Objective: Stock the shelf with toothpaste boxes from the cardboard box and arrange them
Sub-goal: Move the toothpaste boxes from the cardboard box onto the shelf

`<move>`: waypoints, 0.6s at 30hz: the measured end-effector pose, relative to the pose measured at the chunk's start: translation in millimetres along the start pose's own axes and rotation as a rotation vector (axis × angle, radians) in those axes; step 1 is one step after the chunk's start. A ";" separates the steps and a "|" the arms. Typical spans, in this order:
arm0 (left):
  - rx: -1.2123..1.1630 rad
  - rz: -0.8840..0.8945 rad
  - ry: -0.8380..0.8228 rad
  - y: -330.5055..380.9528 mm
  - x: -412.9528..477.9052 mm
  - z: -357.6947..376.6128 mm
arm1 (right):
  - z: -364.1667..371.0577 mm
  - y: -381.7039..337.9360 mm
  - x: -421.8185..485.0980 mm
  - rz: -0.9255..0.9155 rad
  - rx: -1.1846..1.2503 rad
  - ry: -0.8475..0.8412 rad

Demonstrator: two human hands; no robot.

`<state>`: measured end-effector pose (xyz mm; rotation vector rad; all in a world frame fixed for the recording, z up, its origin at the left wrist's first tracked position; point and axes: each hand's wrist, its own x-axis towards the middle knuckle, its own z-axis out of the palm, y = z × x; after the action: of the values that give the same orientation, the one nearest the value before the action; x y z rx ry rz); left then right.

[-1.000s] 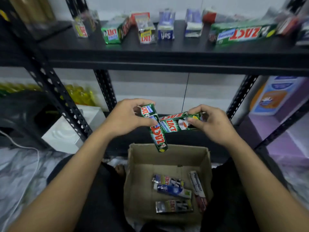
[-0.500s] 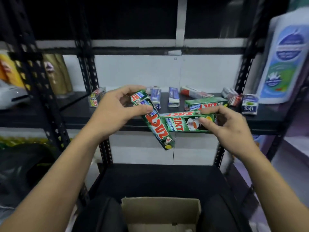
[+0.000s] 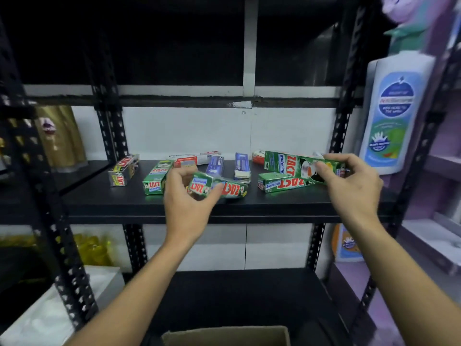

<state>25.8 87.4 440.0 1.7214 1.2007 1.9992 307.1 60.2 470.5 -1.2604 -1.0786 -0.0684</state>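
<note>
My left hand (image 3: 185, 196) grips a green Zact toothpaste box (image 3: 225, 188) low over the front of the black shelf (image 3: 129, 196). My right hand (image 3: 349, 182) pinches the end of a second green Zact box (image 3: 287, 164), held above another green box (image 3: 279, 182) that lies on the shelf. Several more toothpaste boxes lie further back: a green one (image 3: 156, 177), a dark one (image 3: 124, 169), two blue ones (image 3: 241, 166) and a red-and-white one (image 3: 197, 157). The cardboard box (image 3: 224, 335) shows only its top rim at the bottom edge.
Black perforated uprights (image 3: 62, 245) flank the shelf bay. A white-and-blue bottle (image 3: 391, 113) stands on the purple rack at right. Gold pouches (image 3: 59, 136) sit on the left shelf, yellow packets (image 3: 92, 248) below them. A lower black shelf (image 3: 237, 295) lies under my arms.
Both hands have risen from over the cardboard box to the shelf and moved apart. Each Zact box now sits over the shelf surface, left one low, right one over another box.
</note>
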 end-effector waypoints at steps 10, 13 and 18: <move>0.129 0.049 -0.037 -20.6 -22.6 10.5 | 80.7 22.6 42.6 0.049 -0.135 -0.066; 0.130 0.132 -0.046 -14.9 -9.3 5.7 | 105.4 19.8 46.5 0.033 -0.208 -0.161; 0.222 0.317 -0.058 -5.3 15.6 7.8 | 136.1 29.5 46.1 0.032 -0.307 -0.194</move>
<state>26.9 104.2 447.0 2.1831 1.2353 2.0286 265.6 200.8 468.5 -1.5851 -1.2472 -0.0916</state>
